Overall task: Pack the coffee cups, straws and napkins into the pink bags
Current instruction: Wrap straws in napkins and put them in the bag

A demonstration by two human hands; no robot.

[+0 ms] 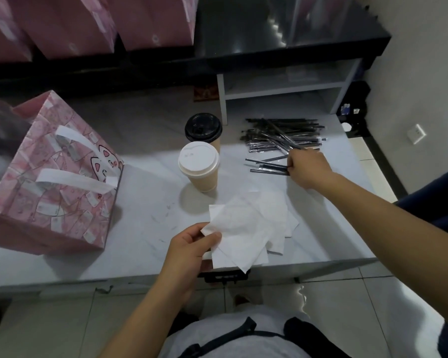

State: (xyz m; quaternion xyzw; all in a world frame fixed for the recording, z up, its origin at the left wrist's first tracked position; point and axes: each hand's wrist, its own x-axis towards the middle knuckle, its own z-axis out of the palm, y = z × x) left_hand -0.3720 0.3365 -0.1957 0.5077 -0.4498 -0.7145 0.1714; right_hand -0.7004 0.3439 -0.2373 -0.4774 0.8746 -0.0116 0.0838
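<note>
A pink bag (52,192) with white handles and a cat print stands open on the left of the white table (145,228). Two paper coffee cups stand mid-table: one with a black lid (203,129) behind, one with a white lid (199,165) in front. My left hand (192,250) pinches the corner of a white napkin (246,228) on top of a small napkin pile near the table's front edge. My right hand (308,167) grips a few wrapped black straws (267,167) beside the straw pile (282,136).
Several more pink bags (93,24) stand on the dark counter (282,45) at the back left. A white shelf unit (285,89) sits behind the straws. The table's front edge runs just below the napkins, with tiled floor beyond.
</note>
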